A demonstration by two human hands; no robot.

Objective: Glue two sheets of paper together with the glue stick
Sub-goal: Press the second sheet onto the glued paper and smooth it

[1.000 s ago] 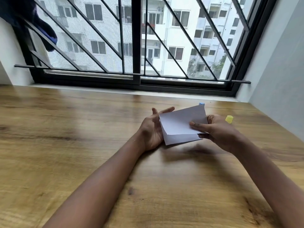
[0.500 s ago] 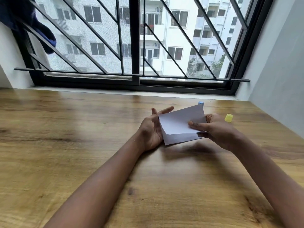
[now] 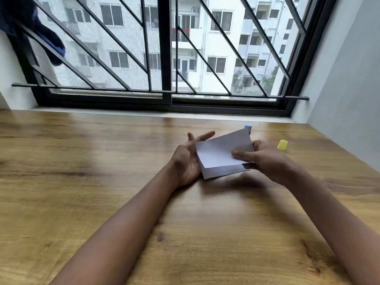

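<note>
almost nothing has changed over the last second: the paper point(image 3: 223, 154) sits in the same pose between both hands, lifted off the table point(image 3: 102, 161), and only the camera view has drifted a little. the right hand point(image 3: 265, 159) pinches the paper's right edge, thumb on top and fingers under. the left hand point(image 3: 188, 159) is spread open, palm against the paper's left edge, squaring it rather than gripping. two layers show at the near left corner, slightly offset, so this reads as aligning or pressing the sheets; whether glue is already between them cannot be told. the glue stick point(image 3: 248, 128) stands just behind the paper's far corner, only its blue top visible, and the yellow cap point(image 3: 282, 145) lies apart from it to the right, near the right hand, so the stick looks uncapped. room: open table on the near side and to the left, wall point(image 3: 349, 79) close on the right, window sill point(image 3: 164, 115) well behind. main hazard is the far corner of the paper knocking the stick.
</note>
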